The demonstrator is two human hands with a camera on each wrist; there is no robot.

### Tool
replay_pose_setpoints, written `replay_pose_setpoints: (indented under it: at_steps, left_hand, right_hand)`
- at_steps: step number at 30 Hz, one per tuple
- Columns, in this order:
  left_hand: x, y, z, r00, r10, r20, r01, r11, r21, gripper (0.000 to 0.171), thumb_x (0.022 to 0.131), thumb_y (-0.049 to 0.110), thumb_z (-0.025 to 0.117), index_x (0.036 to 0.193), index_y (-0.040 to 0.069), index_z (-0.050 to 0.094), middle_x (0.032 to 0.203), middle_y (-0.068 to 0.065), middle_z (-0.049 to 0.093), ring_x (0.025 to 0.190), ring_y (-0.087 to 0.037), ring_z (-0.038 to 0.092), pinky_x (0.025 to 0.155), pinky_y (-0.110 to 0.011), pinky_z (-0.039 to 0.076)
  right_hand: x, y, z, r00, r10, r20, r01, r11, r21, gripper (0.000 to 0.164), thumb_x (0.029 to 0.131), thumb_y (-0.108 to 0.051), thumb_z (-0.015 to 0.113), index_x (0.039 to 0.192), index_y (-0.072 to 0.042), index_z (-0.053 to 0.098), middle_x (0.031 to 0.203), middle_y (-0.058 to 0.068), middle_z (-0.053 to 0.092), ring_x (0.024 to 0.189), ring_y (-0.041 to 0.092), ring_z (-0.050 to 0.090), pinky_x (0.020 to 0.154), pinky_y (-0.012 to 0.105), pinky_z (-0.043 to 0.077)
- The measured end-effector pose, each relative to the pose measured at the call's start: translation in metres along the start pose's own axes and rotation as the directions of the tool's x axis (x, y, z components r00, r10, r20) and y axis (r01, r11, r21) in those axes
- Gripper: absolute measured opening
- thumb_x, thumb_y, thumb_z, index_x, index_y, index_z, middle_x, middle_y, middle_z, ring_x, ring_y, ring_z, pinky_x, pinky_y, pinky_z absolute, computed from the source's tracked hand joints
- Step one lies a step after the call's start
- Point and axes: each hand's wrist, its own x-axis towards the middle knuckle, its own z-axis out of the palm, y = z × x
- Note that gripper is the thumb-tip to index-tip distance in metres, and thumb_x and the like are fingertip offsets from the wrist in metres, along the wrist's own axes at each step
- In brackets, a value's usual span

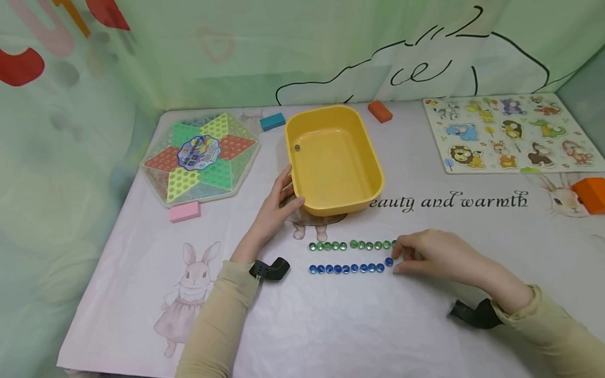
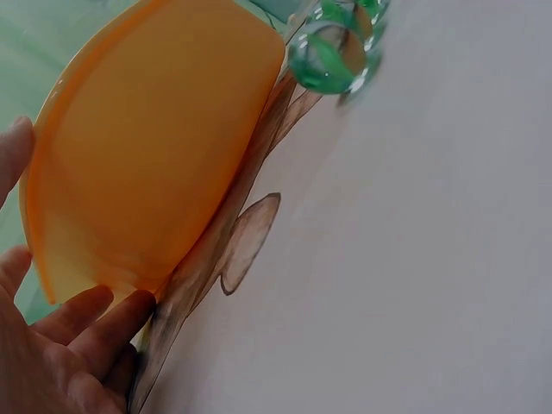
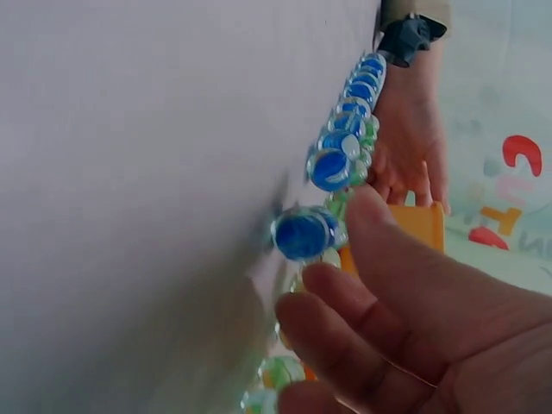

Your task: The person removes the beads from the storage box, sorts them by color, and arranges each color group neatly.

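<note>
My left hand (image 1: 275, 204) rests its spread fingers against the near left corner of a yellow plastic tray (image 1: 335, 207); the left wrist view shows fingertips on its outer wall. A small dark ball (image 1: 297, 148) lies inside the tray. My right hand (image 1: 442, 259) is by the right end of two marble rows, thumb and fingers bent and apart. Just beyond its fingertips sits a blue marble (image 3: 304, 235), slightly above the line of the row of blue marbles (image 1: 346, 268). A row of green marbles (image 1: 369, 245) runs behind, its right end partly hidden by my fingers.
A star-shaped Chinese checkers board (image 1: 201, 153) lies at the left, with a pink block (image 1: 185, 212) in front. Blue (image 1: 272, 121) and orange (image 1: 380, 112) blocks flank the tray's far end. An animal puzzle board (image 1: 515, 131) and a larger orange block (image 1: 598, 196) are at the right.
</note>
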Motion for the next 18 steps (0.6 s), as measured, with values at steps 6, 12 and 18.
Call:
replay_pose_setpoints:
  at_steps: [6, 12, 18]
  left_hand:
    - [-0.0006, -0.0004, 0.0005, 1.0, 0.003, 0.003, -0.003, 1.0, -0.001, 0.071, 0.094, 0.02, 0.053, 0.15, 0.024, 0.008, 0.152, -0.011, 0.023, 0.134, -0.028, 0.035, 0.11, -0.041, 0.028]
    - [-0.001, -0.0002, 0.0002, 1.0, 0.0, 0.005, 0.0, 1.0, -0.002, 0.072, 0.094, 0.021, 0.053, 0.15, 0.024, 0.008, 0.152, -0.011, 0.023, 0.133, -0.028, 0.035, 0.11, -0.041, 0.028]
    - [-0.0012, 0.0014, -0.0008, 1.0, 0.015, 0.012, -0.015, 1.0, -0.004, 0.071, 0.094, 0.021, 0.052, 0.15, 0.023, 0.008, 0.152, -0.012, 0.022, 0.134, -0.028, 0.034, 0.11, -0.043, 0.027]
  right_hand:
    - [0.0062, -0.004, 0.003, 1.0, -0.003, 0.026, 0.003, 1.0, 0.014, 0.01, 0.084, -0.027, 0.066, 0.09, -0.019, 0.067, 0.065, -0.017, 0.055, 0.057, -0.002, 0.042, 0.053, 0.02, 0.037]
    - [0.0073, -0.0059, 0.0036, 0.999, -0.015, 0.041, 0.014, 1.0, 0.021, 0.004, 0.083, -0.026, 0.067, 0.085, -0.023, 0.067, 0.068, -0.016, 0.056, 0.057, 0.0, 0.041, 0.052, 0.02, 0.035]
    - [0.0073, -0.0066, 0.001, 0.998, -0.041, 0.041, 0.039, 0.998, 0.048, 0.005, 0.085, -0.028, 0.065, 0.085, -0.023, 0.068, 0.069, -0.017, 0.057, 0.058, -0.001, 0.041, 0.053, 0.019, 0.035]
